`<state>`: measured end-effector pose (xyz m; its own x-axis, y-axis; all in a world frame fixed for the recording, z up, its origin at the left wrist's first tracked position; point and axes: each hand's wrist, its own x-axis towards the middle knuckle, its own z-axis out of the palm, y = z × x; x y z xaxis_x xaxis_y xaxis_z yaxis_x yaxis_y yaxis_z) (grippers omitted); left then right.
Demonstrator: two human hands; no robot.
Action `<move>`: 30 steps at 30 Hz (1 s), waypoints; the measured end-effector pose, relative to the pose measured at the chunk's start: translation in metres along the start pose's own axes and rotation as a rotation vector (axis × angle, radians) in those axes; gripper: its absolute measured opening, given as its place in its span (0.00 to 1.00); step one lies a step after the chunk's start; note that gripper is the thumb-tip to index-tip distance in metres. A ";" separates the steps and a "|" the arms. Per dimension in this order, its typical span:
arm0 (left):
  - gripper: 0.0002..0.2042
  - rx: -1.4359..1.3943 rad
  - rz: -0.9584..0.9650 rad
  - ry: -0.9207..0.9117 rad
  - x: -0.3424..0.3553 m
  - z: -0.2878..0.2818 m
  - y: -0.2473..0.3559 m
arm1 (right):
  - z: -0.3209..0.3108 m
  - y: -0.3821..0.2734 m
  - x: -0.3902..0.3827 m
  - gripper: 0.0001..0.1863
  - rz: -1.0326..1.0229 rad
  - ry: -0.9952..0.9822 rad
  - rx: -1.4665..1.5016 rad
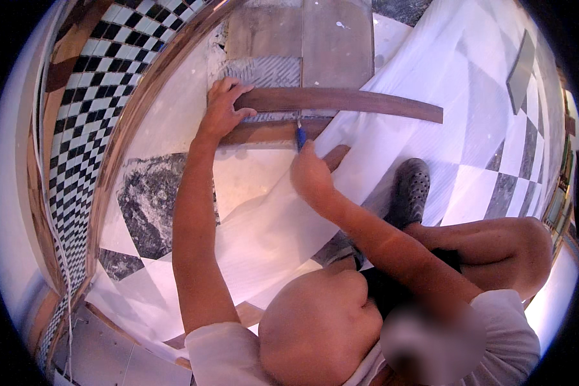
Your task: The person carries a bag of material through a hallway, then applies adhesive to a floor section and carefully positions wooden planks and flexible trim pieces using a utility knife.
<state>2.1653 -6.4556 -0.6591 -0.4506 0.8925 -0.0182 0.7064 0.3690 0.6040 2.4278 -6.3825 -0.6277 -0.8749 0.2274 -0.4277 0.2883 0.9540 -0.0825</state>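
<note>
A long dark wooden strip [347, 100] lies crosswise in front of me, over a grey patch with combed ridges [264, 69]. My left hand [227, 106] grips its left end, fingers over the far edge and thumb at the near edge. Below the strip, my right hand [311, 172] is closed round a small tool with a blue handle [301, 136]. A thin metal tip points from the tool toward the strip's near edge; its exact kind cannot be made out. Nearer me is a laid brown plank [264, 133]. Beside my right hand rests a short wooden piece [336, 157].
Translucent plastic sheeting [424, 138] covers much of the black-and-white floor. Brown planks [338, 38] are laid at the far side. To the left runs a wall of small checkered tiles [87, 116] edged with wood. A flat grey panel [520, 72] stands out at right.
</note>
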 end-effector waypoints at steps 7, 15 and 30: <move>0.30 0.008 0.093 0.019 0.000 -0.002 -0.004 | -0.041 0.008 -0.005 0.20 0.363 0.005 0.590; 0.14 0.128 0.151 -0.067 0.021 -0.016 0.000 | -0.050 0.127 0.085 0.14 -0.041 0.590 0.270; 0.28 0.238 -0.303 -0.233 0.058 -0.009 0.023 | -0.033 0.116 0.167 0.29 0.217 0.800 0.231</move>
<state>2.1504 -6.3979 -0.6396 -0.5406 0.7598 -0.3612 0.6799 0.6474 0.3444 2.3028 -6.2274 -0.6793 -0.7773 0.5528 0.3002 0.4774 0.8292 -0.2908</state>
